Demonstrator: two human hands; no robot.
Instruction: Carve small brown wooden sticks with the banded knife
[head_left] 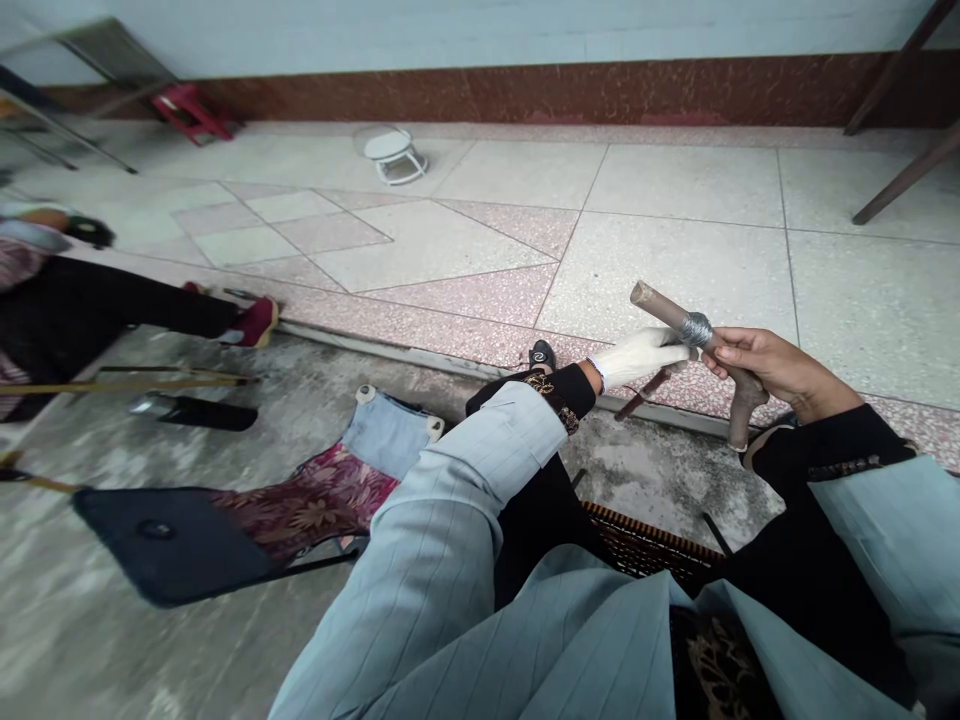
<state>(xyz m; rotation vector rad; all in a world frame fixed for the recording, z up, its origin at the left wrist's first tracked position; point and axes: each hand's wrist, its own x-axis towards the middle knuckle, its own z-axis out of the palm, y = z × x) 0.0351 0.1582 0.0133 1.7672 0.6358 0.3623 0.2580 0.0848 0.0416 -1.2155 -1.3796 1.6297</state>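
Note:
My left hand (pixel 639 358), in a white knit glove, is closed against a forked wooden branch (pixel 658 302), just below a coil of silvery wire (pixel 697 329) wound round it. My bare right hand (pixel 780 365) grips the same branch on the other side of the coil, thumb on top. One end of the branch points up and left; a bent end hangs down below my right hand. A thin reddish-brown stick (pixel 642 394) sticks out beneath my left hand; whether it joins the branch I cannot tell.
Left of me is a folding seat (pixel 161 540) with patterned cloth. A person's leg (pixel 142 300) and a black cylindrical thing (pixel 214 412) lie beyond it. A raised tiled step (pixel 420 355) runs ahead, with a white stool (pixel 394 150) and a red stool (pixel 193 112) by the wall.

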